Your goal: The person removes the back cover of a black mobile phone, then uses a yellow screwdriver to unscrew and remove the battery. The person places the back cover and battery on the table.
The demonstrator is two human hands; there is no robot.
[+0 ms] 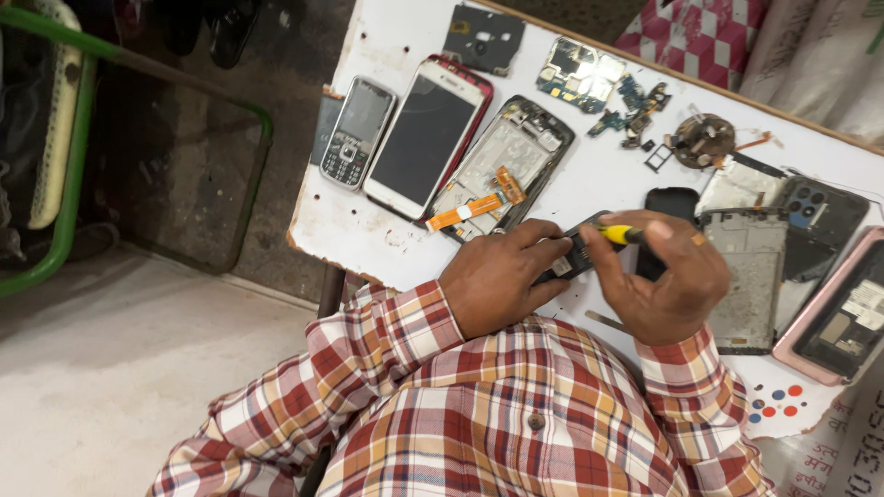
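Nearest the camera, a checked shirt fills the foreground. Left hand fingers clamp a small dark phone part, steadying it above the white table; right hand pinches a yellow-handled screwdriver against it. Opened phones lie around.

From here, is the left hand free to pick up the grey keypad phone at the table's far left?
Probably not at once: the left hand is gripping a small dark phone part, though nothing blocks the way to the keypad phone.
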